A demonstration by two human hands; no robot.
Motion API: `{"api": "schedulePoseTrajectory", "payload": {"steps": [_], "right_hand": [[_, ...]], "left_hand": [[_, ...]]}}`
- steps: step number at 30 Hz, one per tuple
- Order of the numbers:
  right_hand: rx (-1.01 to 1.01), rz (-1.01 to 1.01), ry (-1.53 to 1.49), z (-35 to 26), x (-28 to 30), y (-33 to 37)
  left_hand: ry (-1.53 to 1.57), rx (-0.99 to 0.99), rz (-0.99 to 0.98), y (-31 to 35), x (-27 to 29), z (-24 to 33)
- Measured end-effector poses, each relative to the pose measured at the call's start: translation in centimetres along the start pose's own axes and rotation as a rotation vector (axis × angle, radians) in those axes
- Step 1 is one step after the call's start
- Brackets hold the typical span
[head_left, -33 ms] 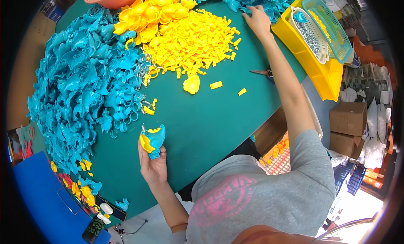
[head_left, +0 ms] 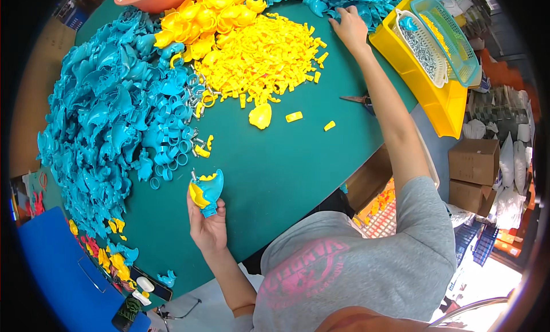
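My left hand (head_left: 208, 231) is closed around the base of a small two-coloured plastic assembly (head_left: 212, 187), with a teal curved shell on one side and yellow toothed parts on the other. A metal pin sticks up from its top. I hold it upright above the green table. My right hand (head_left: 350, 29) is stretched to the far side, at the edge of a pile of teal shell pieces (head_left: 366, 2). Its thumb and forefinger are apart with no piece visible between them; some fingertips are partly hidden.
A large teal heap (head_left: 97, 103) covers the left, with teal rings (head_left: 172, 151) beside it. Small yellow pieces (head_left: 258, 57) and yellow shells (head_left: 209, 14) lie at the back. Scissors (head_left: 358, 98) rest by my right forearm. A yellow bin (head_left: 447, 111) carries baskets, one holding screws (head_left: 421, 51).
My left hand and the assembly have shifted very slightly left. My right hand stays at the far teal pile, nearly still.
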State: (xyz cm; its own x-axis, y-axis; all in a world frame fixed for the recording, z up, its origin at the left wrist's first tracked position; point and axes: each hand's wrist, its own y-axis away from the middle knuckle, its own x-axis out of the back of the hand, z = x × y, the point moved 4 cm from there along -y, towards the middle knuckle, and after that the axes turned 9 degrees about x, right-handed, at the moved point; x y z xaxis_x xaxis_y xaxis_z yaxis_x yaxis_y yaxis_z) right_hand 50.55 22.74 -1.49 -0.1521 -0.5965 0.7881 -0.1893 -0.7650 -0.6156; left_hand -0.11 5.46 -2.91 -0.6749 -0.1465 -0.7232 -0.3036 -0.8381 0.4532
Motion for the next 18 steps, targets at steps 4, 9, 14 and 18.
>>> {"api": "schedulePoseTrajectory", "payload": {"steps": [4, 9, 14, 18], "right_hand": [[0.17, -0.025, 0.093, 0.5, 0.0, -1.3], [0.065, -0.125, 0.321, 2.4, 1.3, -0.9], [0.175, -0.167, 0.227, 0.5, 1.7, 0.7], [0.121, -0.198, -0.022, 0.7, 3.3, 1.9]], "left_hand": [[0.04, -0.007, 0.005, 0.3, 0.1, 0.5], [0.087, -0.022, -0.144, 0.6, 0.2, 0.9], [0.102, -0.019, -0.146, 1.1, 0.5, 0.7], [0.056, -0.032, -0.043, 1.8, 0.8, 0.6]]}}
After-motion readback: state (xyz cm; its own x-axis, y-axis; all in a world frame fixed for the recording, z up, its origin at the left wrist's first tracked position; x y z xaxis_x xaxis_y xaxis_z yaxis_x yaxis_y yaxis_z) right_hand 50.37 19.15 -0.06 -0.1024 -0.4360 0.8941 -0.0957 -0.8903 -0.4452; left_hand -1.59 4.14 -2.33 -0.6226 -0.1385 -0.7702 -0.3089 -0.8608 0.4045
